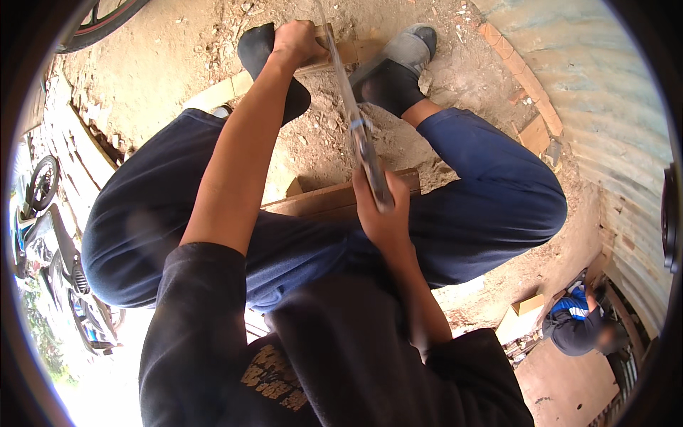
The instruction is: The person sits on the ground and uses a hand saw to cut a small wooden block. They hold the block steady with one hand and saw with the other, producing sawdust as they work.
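My right hand is wrapped round the handle of what looks like a handsaw. Its long narrow blade is seen nearly edge-on and blurred, running away from me past the top of the picture. Between my feet lies a pale wooden strip, crossing the ground under my left foot. My left hand is closed on the wood beside that foot, close to the left of the blade. My right foot, in a dark sock and grey shoe, rests near the strip's right end.
A brown wooden board lies beneath my legs. Along the corrugated metal wall on the right runs a row of bricks. Another person is at the lower right. Motorbikes stand at the left, and a wheel at the top left.
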The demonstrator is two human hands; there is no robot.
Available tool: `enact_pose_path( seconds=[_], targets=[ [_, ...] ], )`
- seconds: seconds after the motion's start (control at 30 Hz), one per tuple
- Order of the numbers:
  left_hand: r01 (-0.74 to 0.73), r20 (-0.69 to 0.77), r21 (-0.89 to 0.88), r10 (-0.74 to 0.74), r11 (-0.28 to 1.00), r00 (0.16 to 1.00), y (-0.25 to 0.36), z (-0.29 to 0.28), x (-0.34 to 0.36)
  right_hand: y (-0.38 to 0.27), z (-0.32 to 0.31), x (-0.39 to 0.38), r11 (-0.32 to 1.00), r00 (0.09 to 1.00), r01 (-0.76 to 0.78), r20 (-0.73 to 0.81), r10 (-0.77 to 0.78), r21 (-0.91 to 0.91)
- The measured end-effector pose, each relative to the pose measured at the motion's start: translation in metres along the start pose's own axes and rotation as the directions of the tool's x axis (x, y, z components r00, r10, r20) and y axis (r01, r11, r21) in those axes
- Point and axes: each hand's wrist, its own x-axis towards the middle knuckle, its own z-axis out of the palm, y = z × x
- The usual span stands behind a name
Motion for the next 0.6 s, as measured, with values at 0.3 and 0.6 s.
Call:
enact_pose_path(
  seconds=[0.3,0.6],
  targets=[
    [0.014,-0.052,-0.029,-0.016,0.999,0.999,0.038,0.016,0.03,-0.026,-0.012,-0.021,0.996,0.996,-0.015,-0.09,0.007,-0.091],
    [0.012,0.013,-0.074,-0.011,0.997,1.0,-0.026,0.007,0.004,-0.005,0.007,0.012,0.99,0.996,0.043,0.085,-0.032,-0.134]
  ],
)
